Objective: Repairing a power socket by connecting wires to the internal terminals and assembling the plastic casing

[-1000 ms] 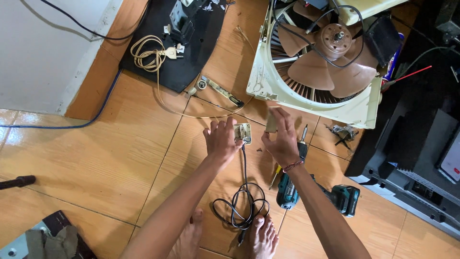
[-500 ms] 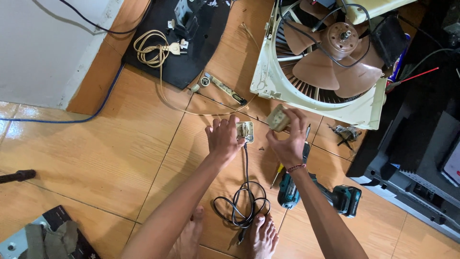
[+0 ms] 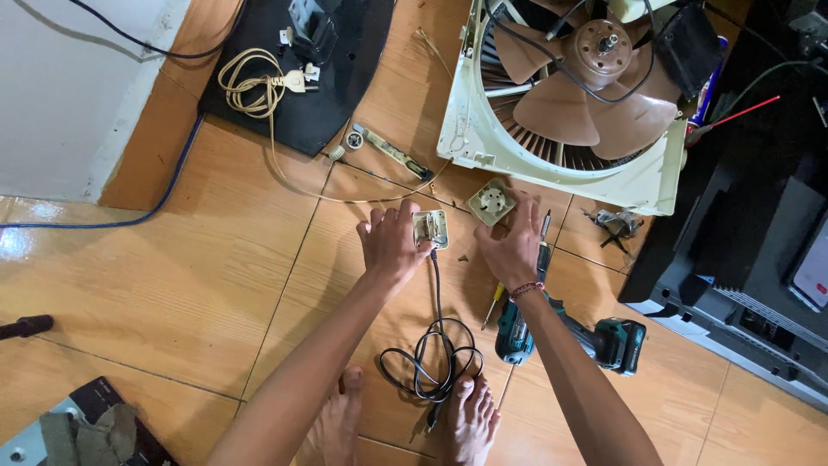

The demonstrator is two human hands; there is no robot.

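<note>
Orange tiled floor [image 3: 172,285] | black cord [image 3: 431,362] coiled between bare feet | left hand [image 3: 392,246] grips small white switch box [image 3: 430,228], underside hidden | right hand [image 3: 516,246] pinches cream round-holed cover [image 3: 492,201] | fan housing [image 3: 552,103] cropped at frame top

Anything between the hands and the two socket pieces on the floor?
Nothing visible. The left hand already touches the open socket base, and the right hand holds the round-faced cover just above the tile floor.

Both arms outstretched, left hand [image 3: 392,246] and right hand [image 3: 515,246] with fingers curled.
</note>
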